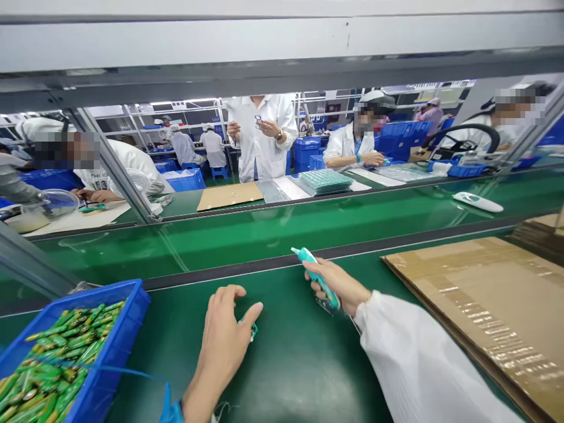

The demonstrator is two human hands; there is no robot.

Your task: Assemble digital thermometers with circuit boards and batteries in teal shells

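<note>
Two green conveyor counters (291,376) run across the workshop, co-workers in white coats (262,135) beyond. Right hand (337,288): fingers (317,270) curled around a teal-and-white plastic device (304,255). Left hand (224,335): fingers (233,292) spread, just beside a small teal piece (253,332). Blue crate (137,299) of green cells (66,346) at left, cardboard sheet (484,305) at right

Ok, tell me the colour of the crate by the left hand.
Blue; the crate shows best in the head view.
</note>
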